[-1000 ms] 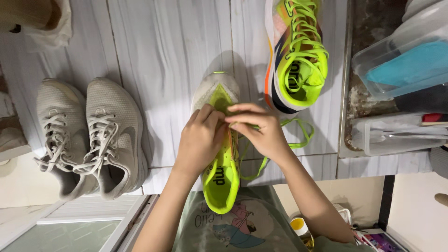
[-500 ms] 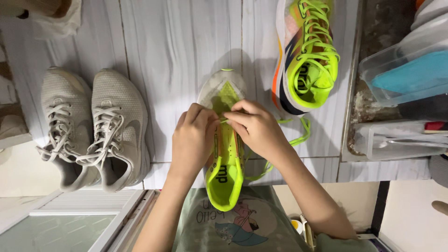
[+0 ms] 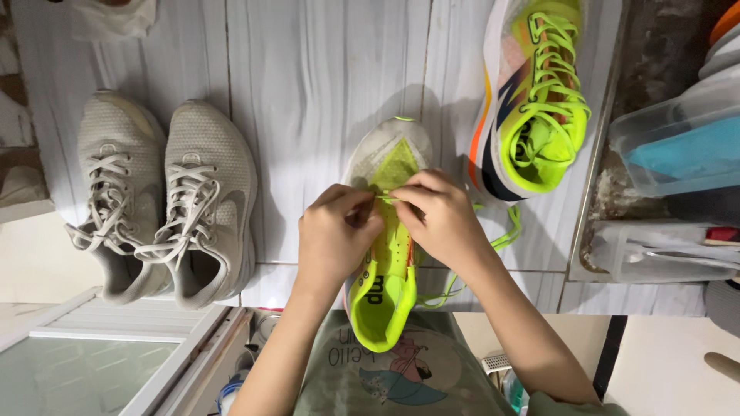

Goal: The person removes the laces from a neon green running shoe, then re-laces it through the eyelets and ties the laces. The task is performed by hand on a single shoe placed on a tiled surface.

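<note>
Mesh-knit pale grey sneakers (image 3: 166,204) sit paired at the left on the white wood-grain worktop (image 3: 324,85). At centre, the left hand (image 3: 335,235) and right hand (image 3: 439,216) meet over a neon yellow shoe (image 3: 385,262) with a perforated insole, fingers pinching its thin flat lace (image 3: 505,235) near the toe. Right of them lies a laced, glossy matching shoe (image 3: 539,100), then clear plastic containers (image 3: 671,146).

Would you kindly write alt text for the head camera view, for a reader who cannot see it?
Seen from above, a person's left hand and right hand pinch a neon-yellow lace over the front eyelets of a neon-yellow running shoe on a white tiled floor. Its laced partner shoe lies upper right; a pair of off-white sneakers sits at left.
</note>
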